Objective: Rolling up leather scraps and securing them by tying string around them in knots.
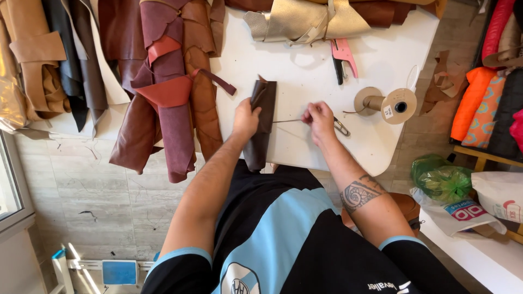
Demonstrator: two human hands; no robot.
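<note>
A folded strip of dark brown leather (pixel 261 128) lies across the near edge of the white table (pixel 305 76) and hangs over it. My left hand (pixel 245 117) grips the strip on its left side. My right hand (pixel 318 117) is a little to the right, pinching a thin thread (pixel 286 121) that runs taut from the leather to my fingers. A small metal tool (pixel 342 128) sticks out from under my right hand; how it is held is hidden.
A cardboard thread spool (pixel 385 103) lies on its side at the table's right. A pink-handled tool (pixel 343 57) rests further back, below a gold leather piece (pixel 305 22). Brown, maroon and red hides (pixel 169 92) drape over the left edge. Bags (pixel 444 179) stand at right.
</note>
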